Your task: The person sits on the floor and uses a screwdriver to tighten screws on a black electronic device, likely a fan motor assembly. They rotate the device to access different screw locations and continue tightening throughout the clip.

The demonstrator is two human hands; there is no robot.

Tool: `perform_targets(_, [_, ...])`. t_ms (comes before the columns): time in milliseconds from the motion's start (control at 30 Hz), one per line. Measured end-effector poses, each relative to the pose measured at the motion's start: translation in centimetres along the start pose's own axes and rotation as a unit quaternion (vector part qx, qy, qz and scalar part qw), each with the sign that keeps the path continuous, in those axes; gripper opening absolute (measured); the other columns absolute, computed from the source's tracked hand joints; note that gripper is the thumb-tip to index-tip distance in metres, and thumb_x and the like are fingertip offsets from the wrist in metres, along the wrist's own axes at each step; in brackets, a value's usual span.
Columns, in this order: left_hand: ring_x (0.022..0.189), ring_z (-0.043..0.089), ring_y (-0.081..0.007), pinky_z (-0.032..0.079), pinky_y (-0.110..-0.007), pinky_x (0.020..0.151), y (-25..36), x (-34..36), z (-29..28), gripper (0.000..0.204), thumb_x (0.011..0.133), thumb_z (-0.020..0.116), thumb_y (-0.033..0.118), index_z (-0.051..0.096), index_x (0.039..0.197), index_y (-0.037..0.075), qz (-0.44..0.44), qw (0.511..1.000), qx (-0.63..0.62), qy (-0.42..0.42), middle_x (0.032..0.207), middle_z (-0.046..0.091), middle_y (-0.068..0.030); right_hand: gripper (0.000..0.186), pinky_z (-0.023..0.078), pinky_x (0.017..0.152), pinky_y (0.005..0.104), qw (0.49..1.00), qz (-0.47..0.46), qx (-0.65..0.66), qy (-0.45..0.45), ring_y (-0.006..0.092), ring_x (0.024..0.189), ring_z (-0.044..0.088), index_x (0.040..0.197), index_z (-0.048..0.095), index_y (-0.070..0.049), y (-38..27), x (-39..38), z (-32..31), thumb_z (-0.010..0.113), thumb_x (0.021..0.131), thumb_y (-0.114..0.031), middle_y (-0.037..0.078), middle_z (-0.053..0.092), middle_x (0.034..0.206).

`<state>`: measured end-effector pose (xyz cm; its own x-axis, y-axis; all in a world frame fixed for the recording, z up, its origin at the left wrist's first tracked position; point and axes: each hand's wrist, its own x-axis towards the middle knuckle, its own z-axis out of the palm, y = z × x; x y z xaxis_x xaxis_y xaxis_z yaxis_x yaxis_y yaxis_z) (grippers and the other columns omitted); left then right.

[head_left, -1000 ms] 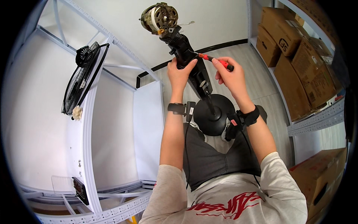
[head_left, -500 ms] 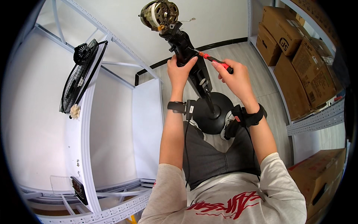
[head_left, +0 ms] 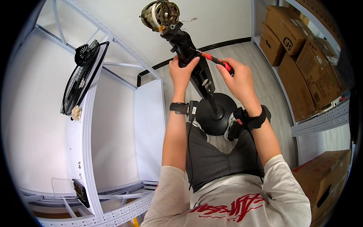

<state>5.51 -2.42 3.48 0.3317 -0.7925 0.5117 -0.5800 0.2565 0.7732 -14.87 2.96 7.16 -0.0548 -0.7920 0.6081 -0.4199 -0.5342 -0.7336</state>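
Observation:
A black pedestal fan stand [head_left: 203, 78] rises from its round base [head_left: 223, 126] between my feet. At its top sits an exposed metal motor [head_left: 165, 15] with a white band and some wires. My left hand [head_left: 182, 72] is wrapped round the black neck just below the motor, thumb on the near side. In my right hand [head_left: 238, 77] is a red and black screwdriver [head_left: 217, 60], held by its handle. Its shaft points left into the right side of the neck, where the tip's exact seat is hidden. A thin metal rod [head_left: 189, 20] juts from beside the motor.
To the left, a white shelf [head_left: 89, 151] bears a black fan grille [head_left: 81, 81], a cream knob [head_left: 76, 112], several small screws and a dark bit case [head_left: 80, 193]. Cardboard boxes [head_left: 298, 83] fill the right rack; another box [head_left: 325, 178] lies lower right.
The screwdriver handle has turned a little in my right hand, and those fingers have shifted their grip. The motor head has moved very slightly left. My left hand stays on the neck.

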Motion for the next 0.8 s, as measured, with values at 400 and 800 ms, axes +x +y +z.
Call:
perform_targets(400, [0.083,0.056,-0.0209,0.046,-0.032,0.077,-0.1,-0.1,0.0,0.053,0.069,0.083,0.040,0.064,0.095,-0.002,0.002,1.000,0.011,0.003,0.091,0.059,-0.0103,0.021,0.046,0.052,0.0376,0.998,-0.018,-0.062,0.012,0.0276,0.057,0.061,0.095,0.064,-0.001,-0.6,-0.3,-0.1,0.070,0.086,-0.020,0.013,0.063,0.069])
perform_targets(800, [0.090,0.056,-0.0273,0.046,-0.037,0.081,-0.2,0.0,-0.1,0.063,0.066,0.084,0.046,0.064,0.106,0.001,-0.026,0.999,-0.008,-0.020,0.097,0.055,-0.0125,0.024,0.046,0.052,0.0366,0.995,0.017,-0.102,-0.004,0.0293,0.054,0.060,0.093,0.064,-0.004,0.1,-1.1,0.2,0.070,0.087,-0.026,0.011,0.058,0.059])
